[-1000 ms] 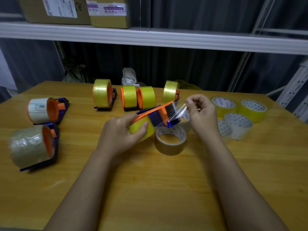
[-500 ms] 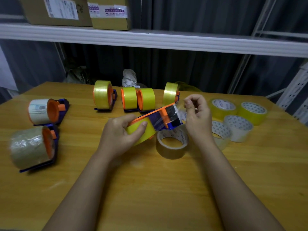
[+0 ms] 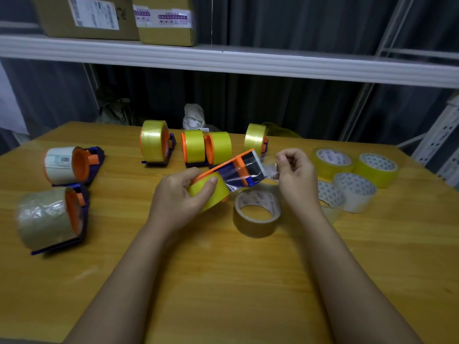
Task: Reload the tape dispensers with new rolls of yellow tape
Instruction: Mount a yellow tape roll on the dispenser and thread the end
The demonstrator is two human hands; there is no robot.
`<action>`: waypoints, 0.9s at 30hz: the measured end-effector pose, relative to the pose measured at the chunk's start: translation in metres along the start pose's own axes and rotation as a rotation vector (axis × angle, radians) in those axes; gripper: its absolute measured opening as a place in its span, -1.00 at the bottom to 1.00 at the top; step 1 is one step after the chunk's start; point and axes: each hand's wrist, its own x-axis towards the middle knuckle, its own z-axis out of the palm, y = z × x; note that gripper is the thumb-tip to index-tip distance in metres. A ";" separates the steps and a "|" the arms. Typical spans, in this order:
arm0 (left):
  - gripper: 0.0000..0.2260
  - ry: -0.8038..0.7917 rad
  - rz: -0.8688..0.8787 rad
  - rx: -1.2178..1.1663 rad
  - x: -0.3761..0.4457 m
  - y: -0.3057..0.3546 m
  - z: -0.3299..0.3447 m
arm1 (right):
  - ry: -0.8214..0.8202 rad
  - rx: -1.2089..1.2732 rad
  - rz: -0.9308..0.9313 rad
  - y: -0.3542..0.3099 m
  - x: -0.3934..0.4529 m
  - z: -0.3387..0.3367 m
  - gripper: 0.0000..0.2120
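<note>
My left hand [image 3: 177, 198] grips an orange and blue tape dispenser [image 3: 238, 167] with a yellow roll [image 3: 211, 192] mounted in it, held tilted above the wooden table [image 3: 223, 281]. My right hand [image 3: 294, 173] pinches the loose end of the tape [image 3: 267, 170], drawn across the dispenser's toothed blade. Several dispensers loaded with yellow rolls [image 3: 154, 141] stand at the back. Loose yellow rolls [image 3: 376, 168] lie at the right.
A brown tape roll [image 3: 257, 213] lies flat just under my hands. Two dispensers with a white roll [image 3: 65, 165] and a clear roll [image 3: 47, 217] sit at the left. Pale rolls [image 3: 354, 192] lie by the yellow ones. Cardboard boxes [image 3: 164, 19] rest on a shelf above.
The dispenser has dropped slightly lower. My right hand has drawn the tape end a little further right, past the blade.
</note>
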 end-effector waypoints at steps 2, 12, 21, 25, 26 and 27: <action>-0.80 -0.016 -0.009 -0.025 0.000 0.002 0.000 | -0.028 0.043 0.059 -0.003 0.000 0.000 -0.84; -0.74 -0.229 -0.132 -0.089 0.001 -0.004 -0.007 | -0.126 0.195 0.254 -0.014 0.000 -0.007 -0.87; -0.63 -0.321 -0.273 -0.203 0.002 -0.013 -0.010 | -0.151 0.211 0.298 -0.014 0.001 -0.012 -0.84; -0.78 -0.298 -0.260 -0.182 0.003 -0.009 -0.012 | -0.191 0.252 0.267 -0.016 -0.001 -0.012 -0.85; -0.82 -0.282 -0.247 -0.177 0.003 -0.007 -0.011 | -0.202 0.261 0.249 -0.018 -0.001 -0.012 -0.85; -0.84 -0.264 -0.246 -0.182 0.002 -0.006 -0.010 | -0.210 0.265 0.232 -0.019 -0.002 -0.011 -0.84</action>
